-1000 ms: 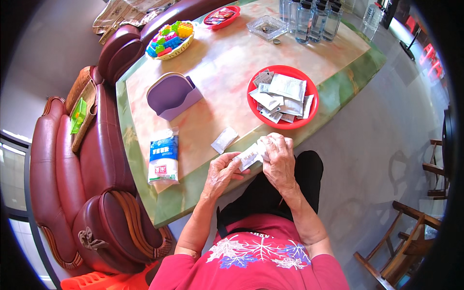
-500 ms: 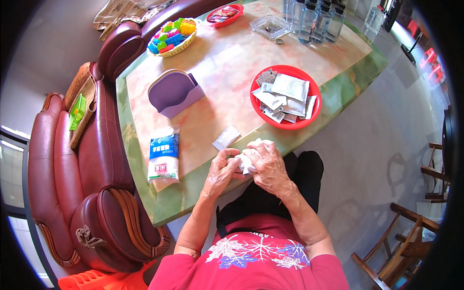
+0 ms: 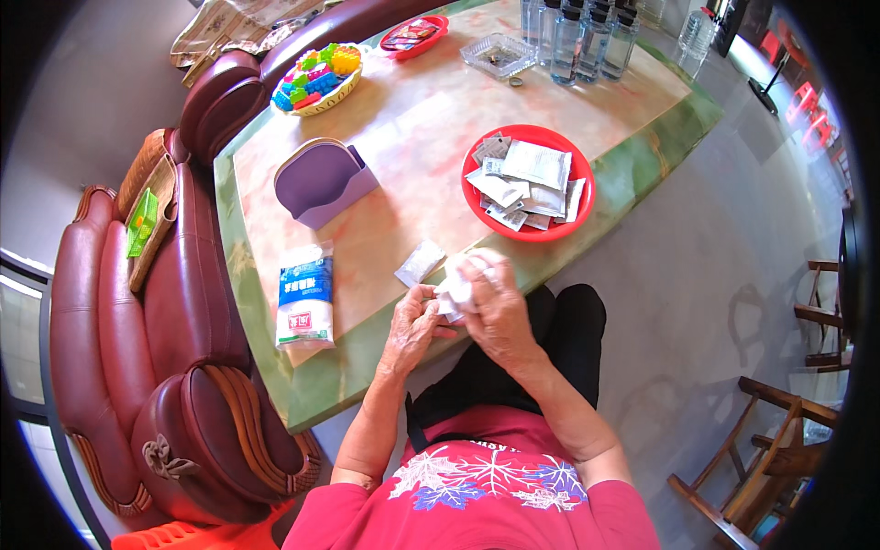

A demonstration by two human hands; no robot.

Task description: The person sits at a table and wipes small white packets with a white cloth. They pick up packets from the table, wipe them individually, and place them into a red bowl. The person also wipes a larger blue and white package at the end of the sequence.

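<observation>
Above the table's near edge, my right hand is closed round a crumpled white cloth, soft like tissue. My left hand pinches a small white packet, pressed against the cloth; its far part is covered. Just beyond my fingers, a white sachet lies flat on the table. Farther right stands a round red bowl heaped with several white and silvery sachets. To the left of my left hand lies a clear plastic bag with a blue band and white contents.
A purple holder stands on the green-edged table. Farther back are a basket of toy bricks, a red dish, a glass ashtray and several dark-capped bottles. A maroon sofa flanks the table; wooden stools stand right.
My right hand has lifted and shifted slightly with the cloth, which now bulges higher above the fingers. My left hand keeps its pinch. The whole view has shifted a little.
</observation>
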